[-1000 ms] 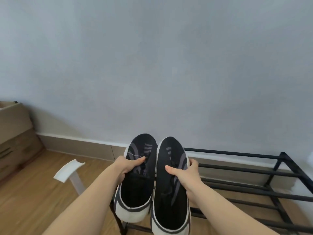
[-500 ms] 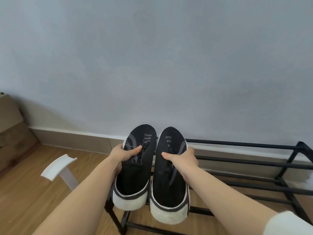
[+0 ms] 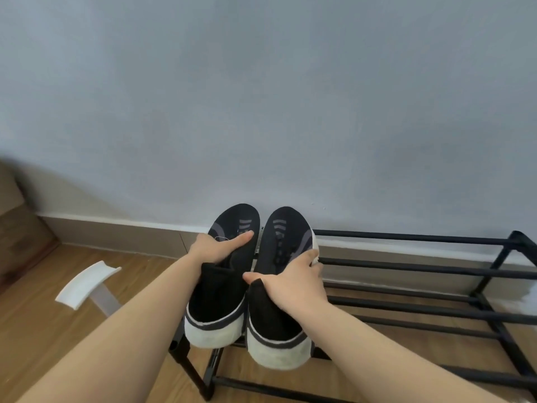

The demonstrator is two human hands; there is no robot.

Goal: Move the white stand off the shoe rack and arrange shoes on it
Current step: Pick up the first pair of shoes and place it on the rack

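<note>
Wooden floor [image 3: 35,330], black rack [image 3: 406,303]: each hand's fingers [image 3: 244,237] closed round one shoe [image 3: 223,274].

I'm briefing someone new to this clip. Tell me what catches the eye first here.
A pair of black shoes with white heels, toes to the wall, sits at the left end of the black shoe rack: left hand on the left shoe, right hand on the right shoe. The white stand stands on the wooden floor, left of the rack.
</note>
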